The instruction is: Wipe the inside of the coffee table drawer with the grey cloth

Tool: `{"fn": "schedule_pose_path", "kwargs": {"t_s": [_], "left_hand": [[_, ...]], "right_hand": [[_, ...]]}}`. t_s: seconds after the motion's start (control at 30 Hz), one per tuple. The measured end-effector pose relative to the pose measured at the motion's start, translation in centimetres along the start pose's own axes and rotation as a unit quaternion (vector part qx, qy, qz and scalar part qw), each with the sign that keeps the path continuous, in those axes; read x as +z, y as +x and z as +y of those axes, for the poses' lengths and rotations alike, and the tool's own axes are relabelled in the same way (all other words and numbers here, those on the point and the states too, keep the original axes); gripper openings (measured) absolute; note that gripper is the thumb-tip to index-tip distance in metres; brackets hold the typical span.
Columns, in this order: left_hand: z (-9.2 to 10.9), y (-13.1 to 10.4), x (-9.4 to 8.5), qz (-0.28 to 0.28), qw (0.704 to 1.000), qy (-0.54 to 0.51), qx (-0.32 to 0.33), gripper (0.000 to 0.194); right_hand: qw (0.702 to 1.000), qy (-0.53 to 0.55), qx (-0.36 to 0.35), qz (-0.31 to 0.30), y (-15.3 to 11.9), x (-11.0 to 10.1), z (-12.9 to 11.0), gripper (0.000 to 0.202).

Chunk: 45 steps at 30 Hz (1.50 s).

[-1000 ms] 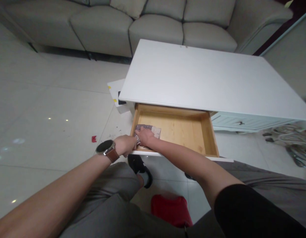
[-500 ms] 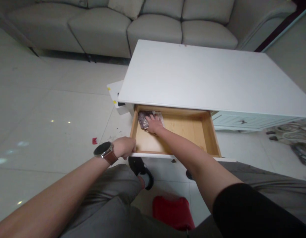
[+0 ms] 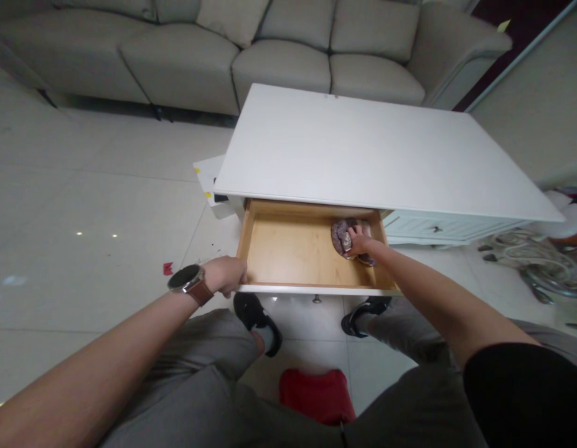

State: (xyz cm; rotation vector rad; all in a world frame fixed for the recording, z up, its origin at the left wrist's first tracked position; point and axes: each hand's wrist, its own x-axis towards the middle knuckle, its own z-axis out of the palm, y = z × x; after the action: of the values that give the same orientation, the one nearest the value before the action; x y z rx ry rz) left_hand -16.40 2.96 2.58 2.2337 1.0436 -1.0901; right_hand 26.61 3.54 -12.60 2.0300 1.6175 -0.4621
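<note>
A wooden drawer [image 3: 288, 249] is pulled out from the white table [image 3: 363, 149]. My left hand [image 3: 229, 275], with a watch [image 3: 188, 280] on its wrist, grips the drawer's front left corner, its fingers curled over the edge. Inside the drawer, at the right end, my right hand [image 3: 359, 241] is closed on a crumpled, purplish patterned cloth [image 3: 339, 238], pressed against the drawer bottom. Part of the cloth is hidden under the hand.
Beyond the table stands a grey sofa [image 3: 283, 65]. A white box [image 3: 211, 177] is beside the table's left end. A red stool [image 3: 316, 395] sits below, between my legs. Coiled hoses or cables [image 3: 526, 252] lie on the floor at right.
My right hand has moved with the cloth from the left end of the drawer to its right end. My left hand keeps its hold on the corner. The view has shifted slightly.
</note>
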Motion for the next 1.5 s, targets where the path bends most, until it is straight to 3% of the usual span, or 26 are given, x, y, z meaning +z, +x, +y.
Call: {"fn": "schedule_pose_path", "kwargs": {"t_s": [0.27,0.5,0.77,1.5], "left_hand": [[-0.2,-0.3,-0.1,0.005,1.000,-0.013,0.014,0.044],[-0.8,0.5,0.6,0.009,1.000,-0.005,0.018,0.048],[-0.7,0.1,0.4,0.012,0.999,-0.005,0.031,0.041],[-0.8,0.3,0.5,0.010,0.999,-0.010,0.035,0.045]], "right_hand": [[0.995,-0.052,-0.039,-0.082,-2.3,1.4,-1.6,0.144],[0.992,-0.082,-0.057,-0.073,-3.4,1.3,-1.9,0.139],[0.994,-0.073,-0.042,-0.074,-3.6,0.9,-2.5,0.142],[0.989,-0.113,-0.042,-0.081,-3.8,0.7,-3.2,0.144]]}}
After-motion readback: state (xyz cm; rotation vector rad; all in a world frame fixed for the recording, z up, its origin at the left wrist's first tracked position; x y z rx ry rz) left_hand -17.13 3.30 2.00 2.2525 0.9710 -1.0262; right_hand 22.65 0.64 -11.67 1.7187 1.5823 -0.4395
